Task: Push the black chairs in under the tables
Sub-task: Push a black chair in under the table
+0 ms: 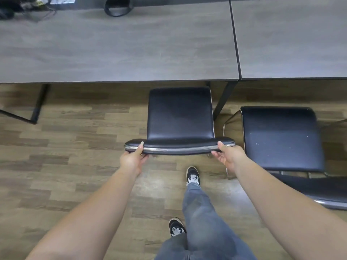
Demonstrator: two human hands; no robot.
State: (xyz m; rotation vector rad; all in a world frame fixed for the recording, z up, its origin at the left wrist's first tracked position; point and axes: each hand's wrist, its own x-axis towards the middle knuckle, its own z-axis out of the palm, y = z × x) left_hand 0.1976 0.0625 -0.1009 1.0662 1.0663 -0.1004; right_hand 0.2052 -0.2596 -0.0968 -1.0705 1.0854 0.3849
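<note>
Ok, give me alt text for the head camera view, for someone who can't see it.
Both hands, left hand and right hand, grip the backrest of a black chair whose seat front sits just short of a grey table. A second chair stands pulled out to the right on the wood floor.

A black padded chair [180, 113] with a chrome-edged backrest stands upright on the floor, facing the grey wood-grain tabletop [116, 45], its seat front just at the edge. A second black chair [281, 137] stands to its right, farther out from the adjoining tabletop [293, 38].
</note>
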